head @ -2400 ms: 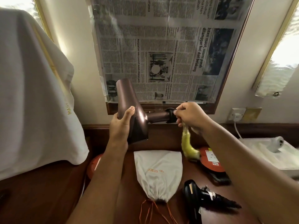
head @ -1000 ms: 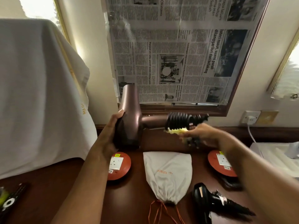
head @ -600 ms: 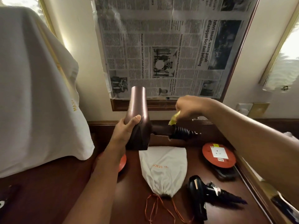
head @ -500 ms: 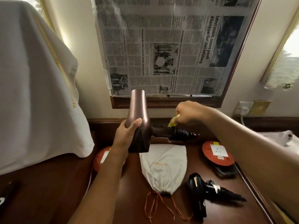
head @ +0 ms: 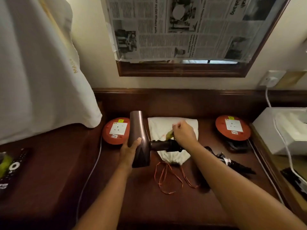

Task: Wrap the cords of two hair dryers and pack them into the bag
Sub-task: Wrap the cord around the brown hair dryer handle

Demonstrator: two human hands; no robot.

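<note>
Head view shows two dryers. The brown dryer (head: 139,141) is held above the surface (head: 49,180), barrel pointing away, handle pointing right. The left hand (head: 128,147) grasps its barrel. The right hand (head: 183,134) is clenched at the handle's end, where the black cord (head: 172,145) sits in coils, and pinches a yellow-green tie (head: 169,134); how the tie meets the cord is hidden under the hand. The black dryer (head: 232,163) lies on the surface to the right, mostly hidden behind the right forearm, its shape hard to make out.

One white bag (head: 166,128) lies flat under the hands, its mouth gathered toward the person, with orange drawstrings (head: 166,178) loose on the surface. Whether anything is inside the bag cannot be told; neither dryer is in it.

Two red cord reels lie flat, each showing a socket face: one (head: 114,131) left of the bag, one (head: 232,127) to the right. One remote (head: 15,165) lies at the left edge, partly cut off. A white cloth (head: 33,63) hangs at left. Newspaper (head: 182,27) covers a framed panel on the wall.
</note>
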